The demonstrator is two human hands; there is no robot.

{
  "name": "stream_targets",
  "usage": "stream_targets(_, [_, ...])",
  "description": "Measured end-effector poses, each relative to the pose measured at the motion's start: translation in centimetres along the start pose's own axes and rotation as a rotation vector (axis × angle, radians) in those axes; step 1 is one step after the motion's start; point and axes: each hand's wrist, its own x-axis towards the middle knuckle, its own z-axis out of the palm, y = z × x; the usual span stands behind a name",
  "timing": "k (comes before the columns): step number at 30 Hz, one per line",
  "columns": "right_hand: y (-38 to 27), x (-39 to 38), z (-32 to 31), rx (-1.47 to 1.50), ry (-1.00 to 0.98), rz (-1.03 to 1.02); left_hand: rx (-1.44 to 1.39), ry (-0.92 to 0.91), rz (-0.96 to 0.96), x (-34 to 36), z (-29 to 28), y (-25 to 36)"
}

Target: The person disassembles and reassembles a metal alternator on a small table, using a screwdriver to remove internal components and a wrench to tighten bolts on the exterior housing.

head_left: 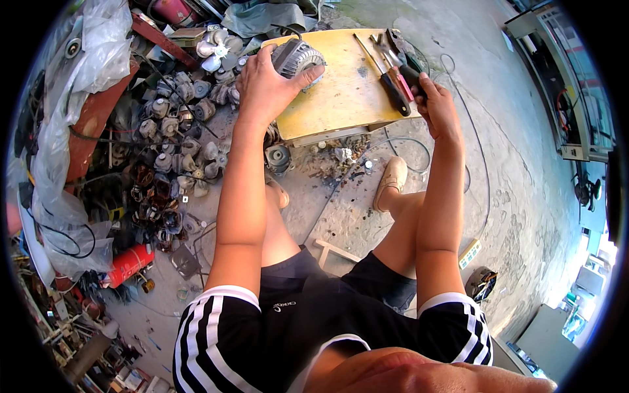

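My left hand (268,88) grips a grey finned motor (303,60) at the back left of a low yellow wooden table (318,114), thumb over its front. On the table's right half lie a long screwdriver with a black handle (396,95), a pink-handled tool (403,86) and other metal tools. My right hand (436,105) is at the table's right edge, closed round a black handle (411,76); the working end of that tool cannot be clearly told apart from the others.
Piles of old motors and fans (177,124), plastic sheeting (78,229) and a red cylinder (131,265) crowd the floor at left. Cables (485,164), a power strip (468,253) and debris lie on the concrete floor. A wooden frame (327,252) is between my legs; metal shelving (550,92) stands at right.
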Motion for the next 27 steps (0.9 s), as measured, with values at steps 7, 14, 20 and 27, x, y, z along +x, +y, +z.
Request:
stream_targets(7, [-3.2, -4.2, 3.7, 0.474, -0.151, -0.198, 0.051, 0.004, 0.083, 0.7, -0.4, -0.7])
stream_targets(14, [-0.6, -3.1, 4.9, 0.461, -0.51, -0.128, -0.323, -0.448, 0.169, 2.0, -1.7, -1.5])
stream_targets(20, [-0.6, -3.2, 5.3, 0.361, -0.38, -0.28, -0.329, -0.435, 0.195, 2.5, -0.7, -0.4])
stream_targets(27, [0.6, -2.3, 5.4, 0.101, -0.194, -0.428, 0.39, 0.137, -0.013, -1.1, 3.1, 3.7])
